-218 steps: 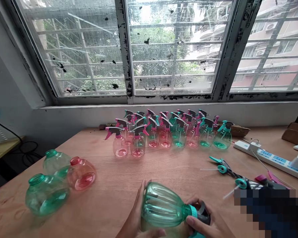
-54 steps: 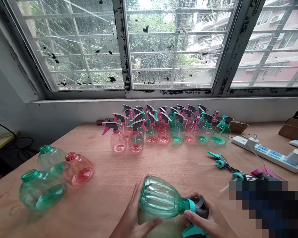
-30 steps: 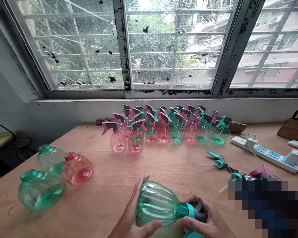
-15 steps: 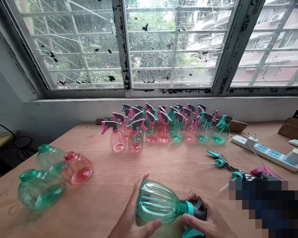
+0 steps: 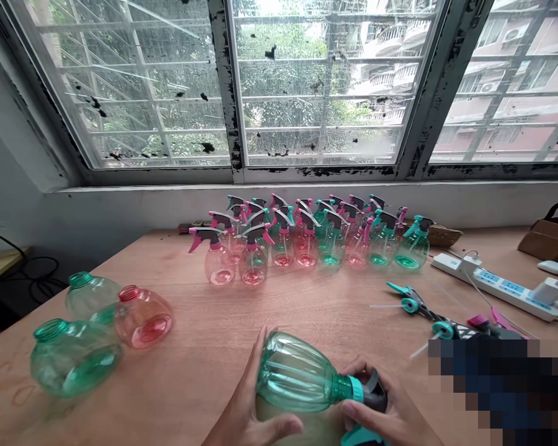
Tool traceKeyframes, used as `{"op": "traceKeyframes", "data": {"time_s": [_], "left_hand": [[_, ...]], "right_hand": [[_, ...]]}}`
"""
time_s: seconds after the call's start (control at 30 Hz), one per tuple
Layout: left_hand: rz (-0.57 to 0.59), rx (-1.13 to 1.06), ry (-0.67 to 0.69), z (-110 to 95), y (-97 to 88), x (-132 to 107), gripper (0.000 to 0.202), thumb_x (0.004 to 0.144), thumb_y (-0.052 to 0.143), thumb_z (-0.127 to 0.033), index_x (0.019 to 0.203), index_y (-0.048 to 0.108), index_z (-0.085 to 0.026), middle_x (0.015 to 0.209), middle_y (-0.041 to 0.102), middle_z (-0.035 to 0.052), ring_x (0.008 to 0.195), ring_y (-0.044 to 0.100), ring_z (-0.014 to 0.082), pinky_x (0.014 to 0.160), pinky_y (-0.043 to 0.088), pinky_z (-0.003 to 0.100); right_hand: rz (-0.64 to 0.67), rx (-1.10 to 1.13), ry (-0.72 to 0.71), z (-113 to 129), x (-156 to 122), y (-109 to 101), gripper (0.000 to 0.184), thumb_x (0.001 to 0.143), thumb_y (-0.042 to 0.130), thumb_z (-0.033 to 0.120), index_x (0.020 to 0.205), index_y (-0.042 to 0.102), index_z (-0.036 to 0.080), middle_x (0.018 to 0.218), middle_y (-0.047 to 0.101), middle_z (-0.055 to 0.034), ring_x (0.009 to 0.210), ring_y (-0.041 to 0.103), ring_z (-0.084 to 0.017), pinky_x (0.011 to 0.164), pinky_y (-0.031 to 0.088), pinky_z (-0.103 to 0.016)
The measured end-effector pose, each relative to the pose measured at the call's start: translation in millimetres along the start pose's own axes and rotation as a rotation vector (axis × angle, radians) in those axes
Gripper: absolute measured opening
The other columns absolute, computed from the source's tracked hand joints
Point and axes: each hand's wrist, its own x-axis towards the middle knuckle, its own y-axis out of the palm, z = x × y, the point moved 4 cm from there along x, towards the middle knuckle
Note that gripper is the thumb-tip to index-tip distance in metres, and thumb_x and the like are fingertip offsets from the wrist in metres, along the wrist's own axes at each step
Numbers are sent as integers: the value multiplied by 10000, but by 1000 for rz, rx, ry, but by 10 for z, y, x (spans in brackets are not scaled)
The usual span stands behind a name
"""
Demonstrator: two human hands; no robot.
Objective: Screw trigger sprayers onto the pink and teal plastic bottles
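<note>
A green transparent spray bottle (image 5: pixel 297 375) lies on its side between my hands, its base to the left and its neck to the right. My left hand (image 5: pixel 253 406) cups the base end, fingers behind it and thumb in front. At the other end, my right hand (image 5: pixel 390 402) grips the black and teal spray head (image 5: pixel 374 394) by the collar, which sits on the bottle's neck. The teal trigger points down near the bottom edge. My right fingers partly hide the head.
On the left lie two green bottles (image 5: pixel 74 362) and one pink bottle (image 5: pixel 144 319), all without heads. Several assembled spray bottles (image 5: pixel 307 244) stand along the window wall. Loose spray heads (image 5: pixel 423 310) with tubes and a white power strip (image 5: pixel 497 285) are at right.
The bottle's base end has shifted very slightly up and to the right between my hands. Both hands stay in nearly the same place.
</note>
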Motion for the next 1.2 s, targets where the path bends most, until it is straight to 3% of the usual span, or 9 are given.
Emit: {"op": "traceKeyframes", "data": {"time_s": [0.13, 0.3, 0.4, 0.57, 0.73, 0.9, 1.07, 1.2], "left_hand": [[2, -43, -48, -6, -15, 12, 1039, 814, 715, -595, 1607, 134, -262, 1702, 161, 73, 1558, 117, 342, 1280, 92, 462], [-8, 52, -27, 6, -13, 43, 1015, 774, 807, -489, 1586, 222, -320, 1695, 200, 39, 1549, 172, 332, 1288, 55, 449], [-26, 80, -13, 43, -15, 37, 982, 803, 782, -487, 1585, 205, -348, 1694, 201, 27, 1543, 200, 323, 1287, 62, 452], [-28, 50, -41, -11, -11, 4, 1141, 760, 812, -513, 1610, 93, -262, 1698, 168, 94, 1553, 134, 354, 1281, 70, 497], [3, 51, -45, -79, -3, 19, 1065, 775, 801, -506, 1601, 188, -232, 1647, 316, 129, 1542, 174, 371, 1277, 99, 509], [-15, 65, -48, 27, -1, 45, 1034, 808, 775, -492, 1602, 144, -292, 1675, 240, 90, 1529, 228, 351, 1280, 79, 484], [-9, -39, -27, -3, -4, 9, 1278, 711, 836, -551, 1607, -29, -263, 1675, 222, 108, 1545, 158, 359, 1274, 121, 459], [29, -74, -39, -9, -10, 0, 1182, 753, 769, -613, 1610, 54, -222, 1678, 204, 129, 1530, 214, 362, 1271, 126, 457]], "right_hand": [[0, -25, -11, -7, 5, -15, 369, 756, 820, 466, 928, 654, 185, 639, 717, -4, 595, 656, -175, 568, 501, -254], [-39, -5, 15, -61, 14, -60, 388, 766, 823, 456, 961, 647, 169, 621, 712, 7, 577, 640, -151, 560, 493, -235], [-33, -13, 12, -67, 15, -55, 390, 770, 820, 456, 957, 642, 163, 614, 711, 7, 568, 641, -153, 556, 493, -242], [-21, 3, 9, -11, 5, -11, 384, 761, 828, 460, 917, 648, 159, 621, 703, 8, 576, 643, -150, 563, 497, -245], [-52, 34, 12, 45, 8, -2, 392, 750, 835, 482, 885, 633, 174, 605, 696, 26, 549, 637, -126, 540, 489, -211], [-51, 56, 9, 38, 16, -6, 411, 738, 843, 490, 891, 632, 173, 604, 702, 22, 544, 649, -126, 527, 500, -204], [-46, 69, 9, 25, 8, -1, 404, 730, 855, 470, 892, 646, 164, 618, 698, 23, 559, 655, -123, 538, 502, -202], [-36, 74, 22, 25, 8, -6, 417, 721, 859, 477, 885, 640, 162, 611, 711, 14, 551, 664, -132, 539, 510, -217]]}}
